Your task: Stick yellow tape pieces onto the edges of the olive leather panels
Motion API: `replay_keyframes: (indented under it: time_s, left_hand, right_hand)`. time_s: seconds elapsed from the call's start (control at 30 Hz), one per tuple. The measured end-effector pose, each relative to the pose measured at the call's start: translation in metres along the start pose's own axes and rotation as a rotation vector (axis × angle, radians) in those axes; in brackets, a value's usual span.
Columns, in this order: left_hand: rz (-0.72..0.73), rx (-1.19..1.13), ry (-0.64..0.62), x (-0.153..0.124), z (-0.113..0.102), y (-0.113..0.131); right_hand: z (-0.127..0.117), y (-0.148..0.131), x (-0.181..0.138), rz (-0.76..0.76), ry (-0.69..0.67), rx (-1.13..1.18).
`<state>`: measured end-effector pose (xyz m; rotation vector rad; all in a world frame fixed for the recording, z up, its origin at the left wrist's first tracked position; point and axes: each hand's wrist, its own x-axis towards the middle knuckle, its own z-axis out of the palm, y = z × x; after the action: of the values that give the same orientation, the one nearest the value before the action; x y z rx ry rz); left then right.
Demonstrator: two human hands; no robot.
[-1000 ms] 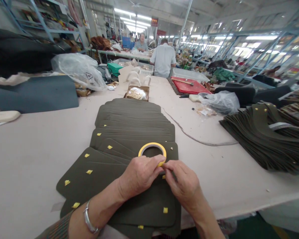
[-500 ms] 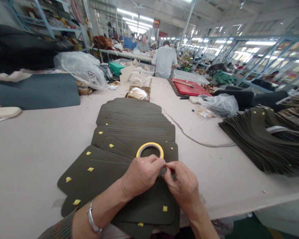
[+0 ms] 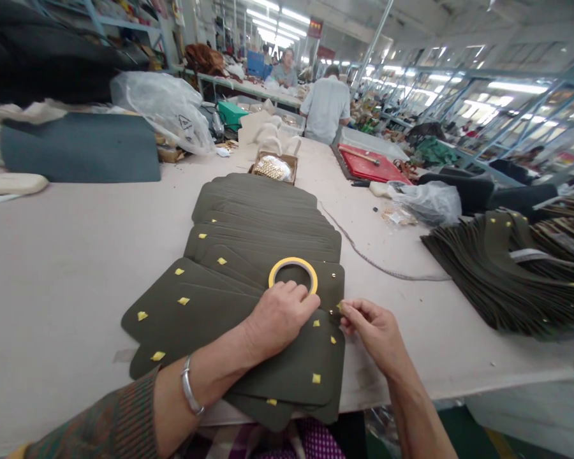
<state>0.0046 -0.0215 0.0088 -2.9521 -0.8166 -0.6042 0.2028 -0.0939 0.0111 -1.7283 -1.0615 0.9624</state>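
Observation:
My left hand point(image 3: 280, 315) is closed on the near edge of a yellow tape roll point(image 3: 293, 274), which lies on a fanned row of dark olive panels point(image 3: 249, 248). My right hand point(image 3: 375, 331) pinches a small yellow tape piece at the right edge of a near panel, by a metal stud. Small yellow tape squares dot the near panels point(image 3: 182, 301). A silver bracelet is on my left wrist.
A heap of the same olive panels point(image 3: 507, 268) lies at the right. A thin cord point(image 3: 363, 255) crosses the table. A box of brass parts point(image 3: 272, 167), a red tray point(image 3: 370, 166), plastic bags point(image 3: 172, 115) and a grey sheet point(image 3: 81, 150) stand farther back. People work at the far benches.
My right hand has moved away from the roll to the right edge of the panel with a torn tape piece. My left hand stays on the roll. The view has shifted slightly.

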Motion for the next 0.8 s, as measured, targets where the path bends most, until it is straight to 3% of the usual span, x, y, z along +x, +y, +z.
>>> replay_keyframes:
  time_s: [0.2, 0.33, 0.53, 0.8]
  left_hand:
    - [0.013, -0.015, -0.105, 0.001, 0.001, -0.002]
    - [0.026, -0.041, -0.134, 0.001, -0.001, -0.001]
    - [0.016, -0.073, -0.131, 0.001, 0.001, -0.002]
    - [0.019, -0.079, -0.125, 0.001, 0.002, -0.003]
  right_hand:
    - [0.001, 0.012, 0.003, 0.032, -0.102, -0.141]
    - [0.003, 0.011, 0.006, -0.035, -0.117, -0.28]
    - [0.013, -0.002, 0.005, -0.216, -0.054, -0.569]
    - [0.005, 0.007, -0.003, -0.365, 0.075, -0.681]
